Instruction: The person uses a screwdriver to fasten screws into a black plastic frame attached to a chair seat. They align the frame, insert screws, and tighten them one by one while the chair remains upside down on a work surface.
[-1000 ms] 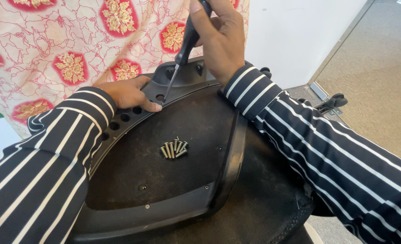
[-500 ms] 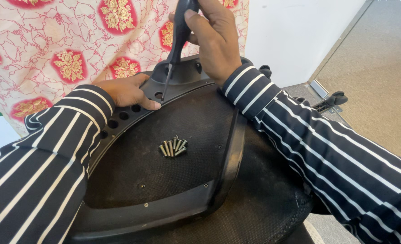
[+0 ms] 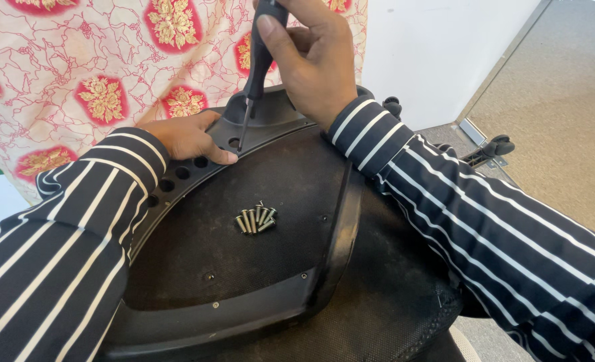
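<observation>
Nearest the camera lies the underside of a black chair seat (image 3: pixel 257 268), a dark fibrous panel framed by a smooth plastic rim, resting on a mesh-covered part below it. A small heap of silver screws (image 3: pixel 255 219) sits loose near the middle of that panel, well apart from both hands. Farther up, the left hand (image 3: pixel 189 137) lies flat on the curved rim with its fingers pressed together, the fingertips just beside a row of round holes (image 3: pixel 183 171) in the plastic. The tip of a screwdriver (image 3: pixel 256 70) meets the rim right next to those fingertips; the tool has a thin metal shaft and a black handle and stands tilted, handle leaning away. The right hand (image 3: pixel 314 64) is closed around the handle from above, thumb laid along it. Both arms wear black sleeves with white stripes. Beyond the seat hangs a cloth (image 3: pixel 76 74) patterned in red and gold, and to the right black chair wheels (image 3: pixel 495 144) rest on the floor.
</observation>
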